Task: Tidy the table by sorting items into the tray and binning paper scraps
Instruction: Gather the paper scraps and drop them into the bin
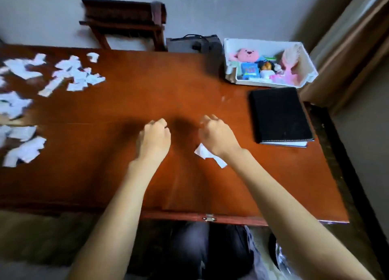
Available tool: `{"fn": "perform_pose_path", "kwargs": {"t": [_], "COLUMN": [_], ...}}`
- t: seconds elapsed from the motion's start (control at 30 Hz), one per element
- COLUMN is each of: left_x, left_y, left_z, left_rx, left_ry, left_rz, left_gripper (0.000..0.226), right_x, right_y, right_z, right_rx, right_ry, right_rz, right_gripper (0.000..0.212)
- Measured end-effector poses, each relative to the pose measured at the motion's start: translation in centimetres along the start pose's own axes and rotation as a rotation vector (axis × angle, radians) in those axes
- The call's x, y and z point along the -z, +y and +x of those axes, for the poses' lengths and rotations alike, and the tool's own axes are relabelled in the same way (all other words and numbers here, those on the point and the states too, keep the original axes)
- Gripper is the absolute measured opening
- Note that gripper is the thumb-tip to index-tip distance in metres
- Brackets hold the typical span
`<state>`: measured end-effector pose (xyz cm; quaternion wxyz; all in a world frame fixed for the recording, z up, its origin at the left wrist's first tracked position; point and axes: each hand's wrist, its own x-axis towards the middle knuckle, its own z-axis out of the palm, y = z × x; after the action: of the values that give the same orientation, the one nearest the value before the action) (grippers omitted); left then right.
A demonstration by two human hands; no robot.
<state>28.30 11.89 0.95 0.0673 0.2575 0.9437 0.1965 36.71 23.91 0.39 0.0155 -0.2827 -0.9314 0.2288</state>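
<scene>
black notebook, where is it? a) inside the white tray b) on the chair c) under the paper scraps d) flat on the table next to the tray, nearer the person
D: the black notebook lies flat on the table, just on the near side of the white tray.

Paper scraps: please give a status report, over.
Left hand curled, nothing seen in it. Right hand curled above one scrap, grip unclear. Many paper scraps on table left side; tray holds toys.

Paper scraps (71, 73) strewn L (1 nearer centre); toy-filled white tray (263, 45) far R.
</scene>
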Motion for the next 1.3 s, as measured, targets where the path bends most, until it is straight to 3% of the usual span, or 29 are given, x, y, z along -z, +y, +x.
{"fn": "perform_pose_path", "kwargs": {"t": [0.23, 0.47, 0.63, 0.83, 1.0, 1.13, 1.3], "left_x": [8.8, 11.2, 13.3, 16.8, 18.4, 18.0, 17.3], "left_y": [-3.9, -16.1, -27.6, -40.4, -47.6, -50.5, -51.4], "left_z": [-0.7, -0.6, 2.0, 6.1, 9.5, 11.5, 13.0], "left_rx": [0.237, 0.480, 0.606, 0.606, 0.587, 0.588, 0.405], "left_ry": [-0.131, -0.125, -0.139, -0.151, -0.127, -0.182, -0.199], "left_rz": [0.005, -0.011, -0.007, 0.059, 0.130, 0.113, 0.071], "left_gripper": [0.038, 0.055, 0.054, 0.055, 0.057, 0.059, 0.057], "right_x": [3.2, -4.1, -11.8, -20.6, -24.5, -25.8, -22.3], "right_y": [-9.2, -20.0, -29.7, -39.6, -42.1, -43.6, -48.3], "right_z": [1.6, 4.9, 6.9, 9.0, 9.9, 11.5, 16.0], "right_rx": [0.065, 0.237, 0.346, 0.363, 0.191, 0.205, 0.115], "right_ry": [-0.358, -0.576, -0.575, -0.516, -0.533, -0.511, -0.464], "right_rz": [-0.015, -0.143, -0.054, -0.233, -0.278, -0.268, 0.041], "right_gripper": [0.040, 0.057, 0.069, 0.094, 0.073, 0.070, 0.051]}}
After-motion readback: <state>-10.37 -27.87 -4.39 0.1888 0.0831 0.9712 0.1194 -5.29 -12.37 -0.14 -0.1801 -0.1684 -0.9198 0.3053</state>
